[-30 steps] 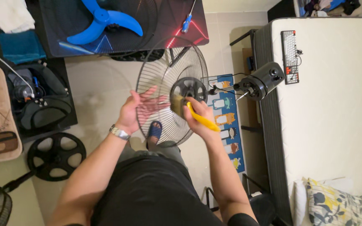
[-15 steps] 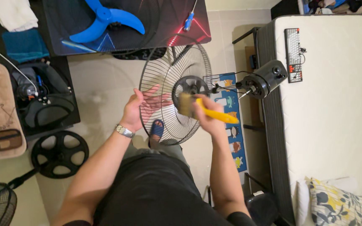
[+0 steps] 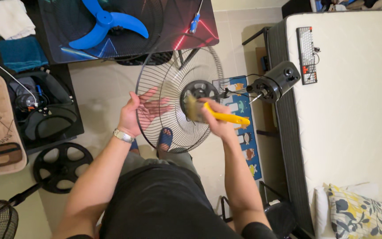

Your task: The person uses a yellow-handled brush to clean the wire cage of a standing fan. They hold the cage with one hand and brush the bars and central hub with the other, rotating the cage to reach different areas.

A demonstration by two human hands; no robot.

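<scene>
Overhead, the left hand [image 3: 139, 113] lies flat and open behind the wire fan guard [image 3: 177, 99], propping it upright. The right hand [image 3: 215, 119] is closed round a yellow-handled brush [image 3: 219, 117], bristles at the hub. Propped only by a palm, the guard could tip. Far left, an open black bag [image 3: 45, 106] holds what look like cables.

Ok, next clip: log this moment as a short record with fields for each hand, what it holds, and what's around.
left hand: open palm behind the black wire fan grille, steadying it at the rim
right hand: gripping a yellow-handled brush, bristles against the grille near its hub
desk: blue fan blade, blue-handled screwdriver
bed edge: fan motor; keyboard on the mattress
floor: black round fan base
</scene>
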